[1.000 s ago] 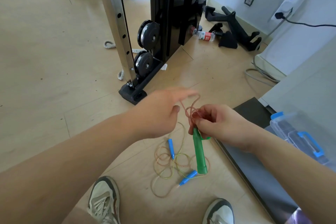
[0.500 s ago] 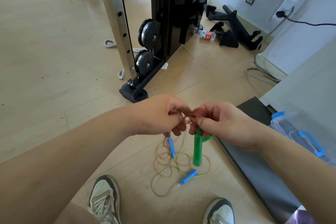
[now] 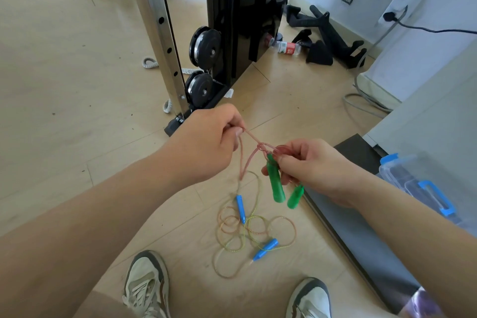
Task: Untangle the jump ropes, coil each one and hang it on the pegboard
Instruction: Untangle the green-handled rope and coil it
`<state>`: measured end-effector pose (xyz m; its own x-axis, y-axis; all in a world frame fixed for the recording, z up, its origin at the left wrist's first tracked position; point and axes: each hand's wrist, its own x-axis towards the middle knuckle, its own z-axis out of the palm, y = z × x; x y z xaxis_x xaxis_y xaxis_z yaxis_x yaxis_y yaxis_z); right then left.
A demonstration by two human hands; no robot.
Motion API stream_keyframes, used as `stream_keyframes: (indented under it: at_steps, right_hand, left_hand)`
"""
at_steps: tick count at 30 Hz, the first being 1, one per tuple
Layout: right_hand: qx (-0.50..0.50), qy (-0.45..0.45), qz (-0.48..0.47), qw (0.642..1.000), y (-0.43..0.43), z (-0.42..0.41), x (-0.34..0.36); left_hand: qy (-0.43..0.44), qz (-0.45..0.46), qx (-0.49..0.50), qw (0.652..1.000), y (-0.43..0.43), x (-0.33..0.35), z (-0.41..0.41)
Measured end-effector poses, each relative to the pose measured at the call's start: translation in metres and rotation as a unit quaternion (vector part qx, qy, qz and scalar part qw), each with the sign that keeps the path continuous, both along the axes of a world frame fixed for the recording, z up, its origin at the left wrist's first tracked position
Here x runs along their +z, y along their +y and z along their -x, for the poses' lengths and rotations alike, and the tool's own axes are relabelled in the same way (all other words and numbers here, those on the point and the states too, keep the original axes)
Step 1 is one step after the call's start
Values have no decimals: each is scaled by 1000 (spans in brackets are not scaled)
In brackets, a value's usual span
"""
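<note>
Left hand (image 3: pixel 206 144), centre frame: fingers curled, thumb and forefinger pinching a strand of the pink rope (image 3: pixel 251 137). Right hand (image 3: pixel 309 165): fingers closed round the rope's coils and the tops of two green handles (image 3: pixel 275 184), which hang below it. A knot (image 3: pixel 262 148) sits on the taut strand between the hands. Blue-handled rope (image 3: pixel 255 230) lies tangled on the floor (image 3: pixel 77 85), lower centre. Clear box (image 3: pixel 402 175), right edge: contents cannot be told. Half a second earlier the hands touched; the left has since drawn away up-left.
</note>
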<state>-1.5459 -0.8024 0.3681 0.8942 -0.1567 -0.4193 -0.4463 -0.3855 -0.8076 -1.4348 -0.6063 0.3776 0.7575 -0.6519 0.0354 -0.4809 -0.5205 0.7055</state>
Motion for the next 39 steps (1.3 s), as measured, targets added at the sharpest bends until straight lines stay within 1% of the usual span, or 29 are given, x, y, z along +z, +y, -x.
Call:
stream_keyframes:
  at_steps: [2,4,7,11,15,19,23,24,26,28,30,33,36,37,39]
  right_hand:
    - [-15,-10,-5,1000,1,-1,2]
    - [-13,-14,13,1000,3,0,2]
    - [-28,-17,41,999,4,0,-1]
    - [-38,-63,84,994,8,0,0]
    - [-45,-101,110,988,13,-1,-3]
    - [-57,-118,123,984,10,0,-8]
    - [-7,-193,190,963,12,1,-7]
    - [9,-215,209,954,12,1,-7]
    - [36,-250,235,939,10,0,-7]
    - [41,-261,244,933,9,0,-6]
    - [35,-257,235,937,9,0,-7]
    - [18,-236,189,953,12,1,-8]
    - [-1,-212,177,961,11,-1,-6]
    - [-4,-205,178,962,11,-2,-6]
    - [2,-177,179,968,13,-2,-6]
  left_hand:
    - [7,7,19,1000,1,0,-2]
    - [48,-3,25,999,2,0,-1]
    - [117,23,19,993,2,3,2]
    - [113,22,-13,993,-2,1,8]
    - [153,26,-67,986,-5,1,8]
    - [161,2,-68,985,0,4,5]
    - [216,15,-42,975,0,8,6]
    - [242,24,-30,969,-1,9,6]
    - [320,52,-19,946,-2,12,6]
    - [350,69,-17,934,-2,11,5]
    - [331,55,-12,942,-4,10,7]
    - [241,13,-5,970,-6,10,12]
    - [208,38,-2,977,-6,10,13]
    - [183,39,-8,982,-6,8,13]
    - [88,24,-38,995,-6,4,15]
